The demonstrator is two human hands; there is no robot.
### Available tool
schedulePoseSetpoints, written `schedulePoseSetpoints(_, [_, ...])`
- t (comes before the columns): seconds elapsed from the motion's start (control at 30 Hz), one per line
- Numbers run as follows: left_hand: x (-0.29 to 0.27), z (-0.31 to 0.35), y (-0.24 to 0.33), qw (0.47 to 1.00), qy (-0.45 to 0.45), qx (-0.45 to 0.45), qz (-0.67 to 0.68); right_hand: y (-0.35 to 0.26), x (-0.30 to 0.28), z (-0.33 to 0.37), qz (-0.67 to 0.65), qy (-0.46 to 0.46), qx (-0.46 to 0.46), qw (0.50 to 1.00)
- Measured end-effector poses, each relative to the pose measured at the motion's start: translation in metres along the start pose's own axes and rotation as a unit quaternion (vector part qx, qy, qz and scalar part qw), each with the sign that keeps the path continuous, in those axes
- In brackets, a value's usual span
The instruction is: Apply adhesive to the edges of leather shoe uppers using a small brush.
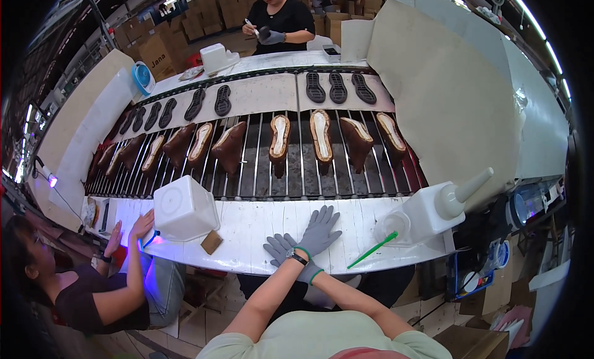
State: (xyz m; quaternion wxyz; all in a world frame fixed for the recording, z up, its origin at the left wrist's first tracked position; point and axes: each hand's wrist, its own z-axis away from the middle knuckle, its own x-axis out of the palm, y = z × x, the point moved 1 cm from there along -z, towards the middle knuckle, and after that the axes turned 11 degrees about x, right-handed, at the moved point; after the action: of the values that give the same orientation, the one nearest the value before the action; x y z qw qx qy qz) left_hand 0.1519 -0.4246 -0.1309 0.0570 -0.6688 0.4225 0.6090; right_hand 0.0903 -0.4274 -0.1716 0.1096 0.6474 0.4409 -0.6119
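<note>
Left hand over right hand, both grey-gloved, spread-fingered and gripping nothing I can see, rest crossed at the wrists on the glossy white worktop, a slim green plastic stick just to their right. Loose, flat palms seem steadiest here.

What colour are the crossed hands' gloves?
The gloves are grey, edged in green, clearest in the head view.

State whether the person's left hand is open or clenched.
Open: the left hand lies on the white worktop, its gloved fingers extended.
</note>
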Motion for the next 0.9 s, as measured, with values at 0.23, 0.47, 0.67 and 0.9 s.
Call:
schedulePoseSetpoints(0.23, [0.002,-0.016,0.011,0.999,0.032,-0.019,-0.039,-0.003,-0.029,-0.012,0.006,-0.032,0.022,0.999])
schedulePoseSetpoints(0.47, [0.003,-0.02,0.015,0.994,0.066,-0.077,-0.029,-0.007,-0.032,-0.01,-0.007,-0.04,0.022,0.999])
schedulePoseSetpoints(0.67, [-0.006,0.0,0.017,0.999,-0.028,0.008,0.016,-0.007,-0.019,-0.006,0.003,-0.038,0.037,0.999])
schedulePoseSetpoints(0.9, [-0.007,-0.002,0.013,0.999,-0.013,-0.001,0.045,-0.006,-0.018,-0.006,0.035,-0.039,0.029,0.998])
